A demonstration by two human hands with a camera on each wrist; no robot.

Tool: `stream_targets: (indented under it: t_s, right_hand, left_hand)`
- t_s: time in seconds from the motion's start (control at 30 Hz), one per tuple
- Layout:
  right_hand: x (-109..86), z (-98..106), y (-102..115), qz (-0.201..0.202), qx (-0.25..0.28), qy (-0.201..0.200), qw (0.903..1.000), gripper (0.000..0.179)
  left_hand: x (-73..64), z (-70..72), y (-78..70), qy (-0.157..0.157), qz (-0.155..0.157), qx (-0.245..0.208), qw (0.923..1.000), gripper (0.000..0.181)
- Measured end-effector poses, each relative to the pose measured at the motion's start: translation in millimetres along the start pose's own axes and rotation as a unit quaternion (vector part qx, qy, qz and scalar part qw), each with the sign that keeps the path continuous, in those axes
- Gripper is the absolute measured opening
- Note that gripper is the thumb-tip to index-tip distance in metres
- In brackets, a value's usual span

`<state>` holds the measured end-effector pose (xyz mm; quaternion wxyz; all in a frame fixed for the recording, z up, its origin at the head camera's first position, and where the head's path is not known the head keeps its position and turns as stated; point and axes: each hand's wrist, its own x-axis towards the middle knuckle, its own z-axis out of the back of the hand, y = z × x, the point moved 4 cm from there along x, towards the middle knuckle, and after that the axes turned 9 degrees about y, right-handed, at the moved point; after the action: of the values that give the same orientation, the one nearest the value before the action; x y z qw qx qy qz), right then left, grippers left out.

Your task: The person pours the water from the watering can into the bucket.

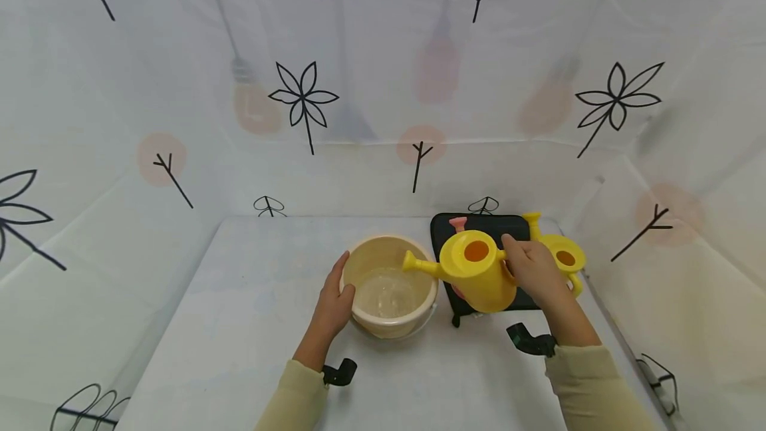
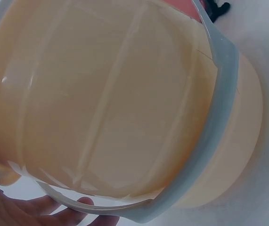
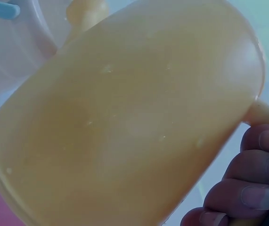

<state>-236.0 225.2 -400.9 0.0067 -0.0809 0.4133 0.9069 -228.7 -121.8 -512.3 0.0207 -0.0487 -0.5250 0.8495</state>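
Observation:
A cream bucket (image 1: 359, 265) stands on the white table, its opening facing up. My left hand (image 1: 335, 301) holds its left side, the thumb at the front rim. In the left wrist view, the fingers (image 2: 73, 212) pass by the bucket's greyish carrying handle (image 2: 219, 103). A yellow watering can (image 1: 479, 285) is in my right hand (image 1: 535, 271), which grips it by the handle. Its spout (image 1: 421, 265) points left over the bucket's right rim. The right wrist view shows the fingers (image 3: 261, 197) curled round the can's handle. No water is seen leaving the spout.
A black flat case (image 1: 439, 228) lies at the back right. On it, a second yellow watering can (image 1: 562, 245) stands behind my right hand. A pink spout (image 1: 458, 222) pokes out behind the held can. Printed white cloth walls (image 1: 359, 171) surround the table.

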Motion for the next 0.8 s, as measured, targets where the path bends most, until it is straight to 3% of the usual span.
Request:
stream_targets:
  t_s: [0.23, 0.4, 0.63, 0.8]
  right_hand:
    - [-3.2, -1.6, -9.2, -0.004, 0.050, -0.002, 0.9987, 0.071]
    - [-6.6, 0.0, -11.2, 0.018, 0.089, -0.015, 0.9958, 0.071]
    - [-6.5, -1.1, -13.1, 0.011, 0.043, -0.020, 0.9988, 0.066]
    - [-7.0, 1.2, -15.0, 0.013, 0.061, -0.023, 0.9978, 0.068]
  left_hand:
    - [-0.6, -0.3, -0.8, 0.002, 0.003, 0.000, 1.0000, 0.065]
    - [0.4, -0.4, -0.2, 0.002, 0.002, 0.000, 1.0000, 0.065]
    - [0.6, 0.6, -0.5, 0.004, 0.001, 0.002, 1.0000, 0.065]
    - [0.9, 0.3, -0.3, 0.005, 0.000, 0.005, 1.0000, 0.065]
